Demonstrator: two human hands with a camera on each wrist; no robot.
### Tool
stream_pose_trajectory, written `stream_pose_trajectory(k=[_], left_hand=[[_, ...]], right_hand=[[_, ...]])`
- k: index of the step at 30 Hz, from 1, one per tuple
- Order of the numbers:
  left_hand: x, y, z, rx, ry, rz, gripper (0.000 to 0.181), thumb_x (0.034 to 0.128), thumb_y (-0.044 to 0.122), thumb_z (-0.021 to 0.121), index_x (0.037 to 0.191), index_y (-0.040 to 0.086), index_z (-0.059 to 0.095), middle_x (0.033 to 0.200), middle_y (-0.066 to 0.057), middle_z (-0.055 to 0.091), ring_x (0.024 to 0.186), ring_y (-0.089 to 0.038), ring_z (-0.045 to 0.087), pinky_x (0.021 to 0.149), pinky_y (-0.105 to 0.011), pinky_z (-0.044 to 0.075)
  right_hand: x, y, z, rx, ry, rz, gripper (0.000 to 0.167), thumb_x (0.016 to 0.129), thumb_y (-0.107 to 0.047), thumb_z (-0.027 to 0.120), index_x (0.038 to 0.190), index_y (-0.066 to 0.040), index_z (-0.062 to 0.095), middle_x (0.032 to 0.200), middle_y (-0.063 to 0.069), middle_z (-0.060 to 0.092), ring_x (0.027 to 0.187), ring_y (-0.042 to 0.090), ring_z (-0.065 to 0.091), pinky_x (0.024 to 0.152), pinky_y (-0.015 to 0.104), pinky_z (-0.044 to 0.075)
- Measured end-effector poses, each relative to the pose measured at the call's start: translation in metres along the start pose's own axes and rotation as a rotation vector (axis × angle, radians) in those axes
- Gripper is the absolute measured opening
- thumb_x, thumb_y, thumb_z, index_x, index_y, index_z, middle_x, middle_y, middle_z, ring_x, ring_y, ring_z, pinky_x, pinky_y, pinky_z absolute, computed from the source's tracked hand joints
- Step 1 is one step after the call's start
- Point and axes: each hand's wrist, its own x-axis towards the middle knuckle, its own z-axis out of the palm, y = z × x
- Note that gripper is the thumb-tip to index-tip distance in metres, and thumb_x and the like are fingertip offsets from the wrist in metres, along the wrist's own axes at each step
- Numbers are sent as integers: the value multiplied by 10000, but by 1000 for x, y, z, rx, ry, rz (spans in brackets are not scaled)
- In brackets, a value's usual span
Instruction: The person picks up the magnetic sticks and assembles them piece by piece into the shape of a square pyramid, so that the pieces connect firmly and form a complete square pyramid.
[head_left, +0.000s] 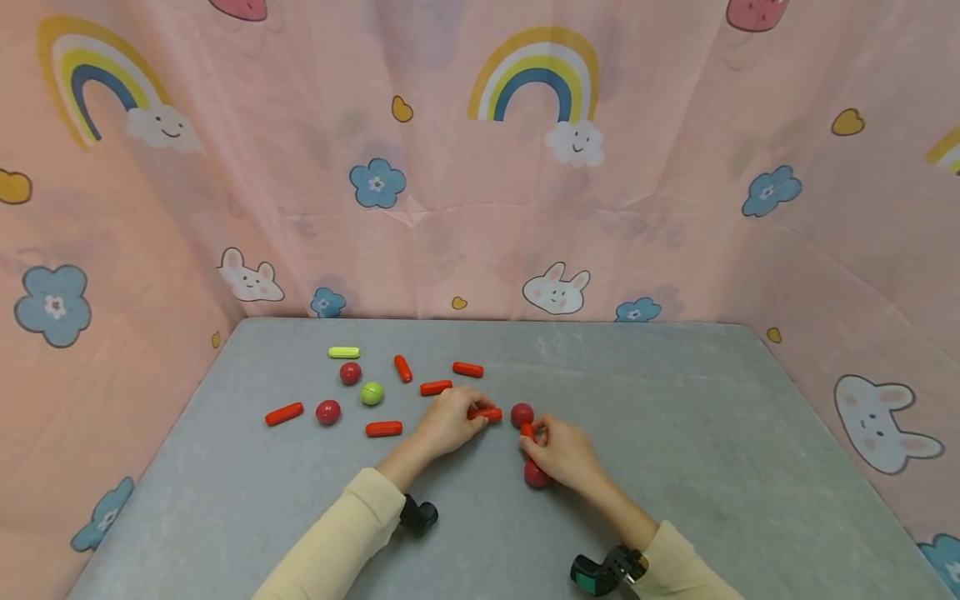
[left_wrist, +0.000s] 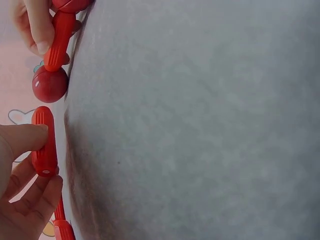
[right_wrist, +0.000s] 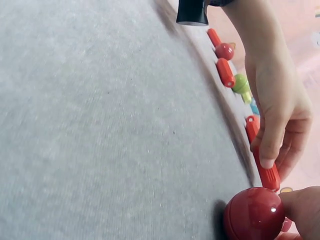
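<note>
Left grip: my left hand (head_left: 448,419) is clamped on one red stick (head_left: 491,414), thumb on one side, fingers on the other.
Right grip: my right hand (head_left: 564,454) is clamped on another red stick (head_left: 527,431), which lies between the far ball (head_left: 522,414) and the near ball (head_left: 536,476), both red.
Gap: the tip of my left stick points at the far ball, near but apart.
Loose sticks: five red sticks (head_left: 384,428) lie beyond and to the left of my left hand; a green stick (head_left: 344,352) lies behind them, far left.
Loose balls: two red balls (head_left: 327,412) and a green ball (head_left: 372,393) sit among those sticks.
Table: grey table (head_left: 712,433), under everything.
Backdrop: pink cloth (head_left: 465,208) with rainbows and rabbits.
Sleeves: cream sleeves (head_left: 337,533).
</note>
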Motion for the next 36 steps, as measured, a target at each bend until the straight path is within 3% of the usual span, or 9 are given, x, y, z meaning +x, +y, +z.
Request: stream_pose_trajectory(k=[14, 21, 28, 31, 36], left_hand=[[3, 1, 1, -3, 23, 44, 150, 809, 89, 674, 952, 122, 705, 907, -9, 656, 792, -130, 578, 676, -247, 465], [3, 0, 1, -11, 12, 35, 141, 817, 103, 675, 955, 116, 702, 914, -12, 650, 801, -132, 578, 690, -256, 474], [2, 0, 1, -9, 13, 32, 136, 818, 107, 675, 952, 117, 700, 911, -10, 647, 796, -132, 578, 693, -261, 474], [3, 0, 2, -8, 14, 29, 134, 818, 103, 674, 948, 119, 700, 909, -10, 646, 793, -130, 575, 688, -254, 473], [3, 0, 2, -9, 15, 30, 132, 817, 98, 673, 945, 114, 701, 908, -14, 648, 795, -135, 578, 682, -251, 475]], right_hand=[[1, -6, 6, 36, -12, -13, 194, 799, -182, 664, 875, -13, 609, 590, -19, 512, 463, 76, 431, 429, 226, 344], [5, -6, 3, 47, -25, 30, 308, 854, -228, 623, 1017, 30, 584, 643, 12, 557, 493, 93, 468, 455, 241, 373], [19, -9, 0, 51, -9, 37, 422, 842, -217, 647, 1174, 24, 545, 901, 108, 640, 757, 197, 594, 657, 355, 487], [23, -10, 2, 39, -18, 25, 401, 834, -209, 662, 1155, 13, 569, 917, 124, 638, 793, 215, 592, 680, 372, 486], [27, -10, 4, 23, -4, -6, 294, 818, -179, 678, 1045, -1, 623, 796, 91, 602, 680, 179, 524, 595, 310, 426]])
